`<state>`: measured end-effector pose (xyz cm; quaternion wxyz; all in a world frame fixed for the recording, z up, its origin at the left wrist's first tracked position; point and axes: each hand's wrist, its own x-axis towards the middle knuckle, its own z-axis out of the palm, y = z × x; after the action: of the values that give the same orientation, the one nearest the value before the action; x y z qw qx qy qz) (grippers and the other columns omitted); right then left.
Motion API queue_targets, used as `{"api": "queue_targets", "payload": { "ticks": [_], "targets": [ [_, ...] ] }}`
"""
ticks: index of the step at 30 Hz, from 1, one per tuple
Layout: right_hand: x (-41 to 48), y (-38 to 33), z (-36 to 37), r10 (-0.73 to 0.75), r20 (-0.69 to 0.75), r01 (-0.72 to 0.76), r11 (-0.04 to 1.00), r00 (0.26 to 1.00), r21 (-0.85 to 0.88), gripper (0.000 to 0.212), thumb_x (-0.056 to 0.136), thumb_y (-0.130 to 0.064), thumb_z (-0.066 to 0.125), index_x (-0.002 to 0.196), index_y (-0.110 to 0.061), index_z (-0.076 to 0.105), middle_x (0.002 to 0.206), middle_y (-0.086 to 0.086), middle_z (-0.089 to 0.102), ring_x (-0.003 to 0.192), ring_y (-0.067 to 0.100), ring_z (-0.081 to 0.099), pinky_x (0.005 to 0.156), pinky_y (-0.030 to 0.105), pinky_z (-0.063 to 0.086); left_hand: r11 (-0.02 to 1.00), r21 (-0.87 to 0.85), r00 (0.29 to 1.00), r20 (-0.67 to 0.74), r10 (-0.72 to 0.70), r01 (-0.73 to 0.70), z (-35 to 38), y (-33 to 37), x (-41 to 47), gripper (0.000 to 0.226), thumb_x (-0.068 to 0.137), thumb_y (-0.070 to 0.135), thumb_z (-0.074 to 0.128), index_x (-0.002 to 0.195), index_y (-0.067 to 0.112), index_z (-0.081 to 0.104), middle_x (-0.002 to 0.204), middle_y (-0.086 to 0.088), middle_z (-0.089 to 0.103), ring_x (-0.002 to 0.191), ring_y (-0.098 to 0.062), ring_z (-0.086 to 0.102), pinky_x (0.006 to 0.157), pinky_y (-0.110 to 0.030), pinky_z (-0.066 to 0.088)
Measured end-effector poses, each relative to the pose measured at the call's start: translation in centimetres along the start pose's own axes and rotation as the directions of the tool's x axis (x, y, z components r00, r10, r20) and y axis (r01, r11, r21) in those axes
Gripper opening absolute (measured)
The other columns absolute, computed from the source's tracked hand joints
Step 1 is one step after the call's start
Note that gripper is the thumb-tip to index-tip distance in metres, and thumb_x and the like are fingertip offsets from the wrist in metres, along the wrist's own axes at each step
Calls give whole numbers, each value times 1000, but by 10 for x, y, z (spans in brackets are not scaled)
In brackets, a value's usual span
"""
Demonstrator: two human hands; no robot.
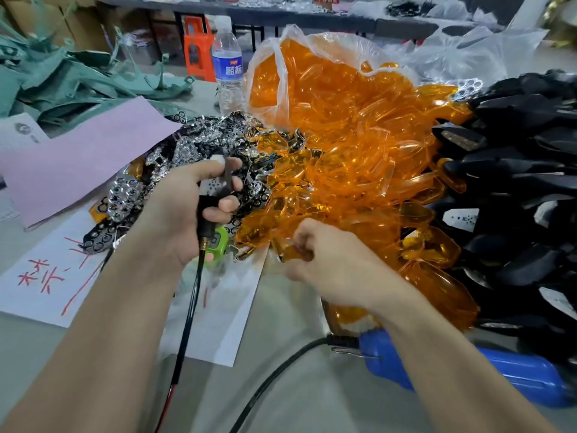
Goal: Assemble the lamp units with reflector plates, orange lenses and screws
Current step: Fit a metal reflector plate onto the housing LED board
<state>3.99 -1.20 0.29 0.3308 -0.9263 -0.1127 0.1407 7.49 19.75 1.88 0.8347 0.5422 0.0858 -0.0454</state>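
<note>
Nearest the camera, a blue electric screwdriver point(515, 379) is lying on the grey table point(312, 407) at the near right. Its black cable point(281, 367) is curling off to the left and the right forearm is crossing over it.

A bit farther in, the right hand point(331, 260) is curling up tight and pinching 1 orange lens point(292, 253) at the near edge of the lens pile. It's blurry there, so I can't tell exactly how the fingers are sitting on it.

To its left, the left hand point(184, 210) is wrapping its fingers and thumb round a black lamp unit point(208, 204), holding it up over the shiny parts. A thin black lead point(190, 307) is hanging from it back toward the near edge. Just beside that hand a little green gadget point(218, 242) is sitting on a white sheet with red writing point(46, 276).

Behind the left hand, chrome reflector plates point(199, 142) are lying in a messy heap, touching the orange lenses point(359, 151) that are spilling out of a clear plastic bag point(281, 57) in the middle. On the right, black lamp housings point(524, 151) are stacking up against the orange pile.

A pink sheet point(87, 157) is lying at the left. Farther back, a water bottle point(228, 67) is standing upright beside the bag. Teal-green scraps point(62, 76) are piling up at the far left, with an orange stool point(196, 51) behind the bottle.
</note>
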Motion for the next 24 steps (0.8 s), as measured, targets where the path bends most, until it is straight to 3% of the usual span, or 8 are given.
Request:
{"api": "queue_targets", "payload": {
  "ticks": [5,8,11,13,16,20,24],
  "targets": [
    [6,26,-28,78,-133,-86,995,988,-55,25,91,-37,75,106,-32,56,111,-7,62,98,16,61,69,23,46,997,66,999,-24,-32,33,17,-18,2,20,106,16,46,105,8,64,73,-6,60,46,-11,47,34,-16,30],
    [-2,21,-23,21,-201,-20,1000,979,6,9,95,-34,67,92,-39,61,87,-18,63,82,8,63,65,23,49,997,72,999,-40,-21,23,22,-24,3,20,103,15,48,101,9,67,70,-7,63,50,-15,53,36,-18,34],
    [-6,8,-7,-74,-129,52,985,989,-163,26,97,-31,56,72,-24,61,63,-8,60,68,17,60,71,36,53,997,78,999,-48,-10,14,21,-27,5,23,101,13,47,101,9,69,72,-8,67,55,-18,59,40,-21,40],
    [-6,1,-1,-98,-59,70,930,993,-360,23,97,-30,57,76,-26,64,66,-12,56,74,16,57,84,37,50,997,69,999,-33,-20,22,21,-28,5,23,102,10,45,102,8,68,74,-8,68,57,-19,61,42,-22,43],
    [-7,-6,-1,-73,-52,46,909,996,-414,12,93,-30,64,92,-32,75,83,-11,69,85,15,65,89,39,55,997,83,1000,13,-8,7,22,-30,5,23,103,3,46,105,7,69,80,-8,70,63,-19,65,47,-23,46],
    [12,-22,-12,-139,-310,50,960,941,-277,17,89,-27,63,78,-31,75,78,-9,71,70,14,65,69,35,61,995,96,999,-15,39,-37,23,-30,7,23,101,1,48,106,7,70,80,-8,70,63,-17,64,48,-22,46],
    [66,-49,-12,-104,-356,89,994,929,-58,24,83,-13,67,66,-29,69,72,-5,70,59,14,61,48,18,44,981,162,987,-101,123,-105,18,-29,8,24,96,1,48,101,8,70,73,-6,67,56,-16,60,44,-24,41]
  ]
}}
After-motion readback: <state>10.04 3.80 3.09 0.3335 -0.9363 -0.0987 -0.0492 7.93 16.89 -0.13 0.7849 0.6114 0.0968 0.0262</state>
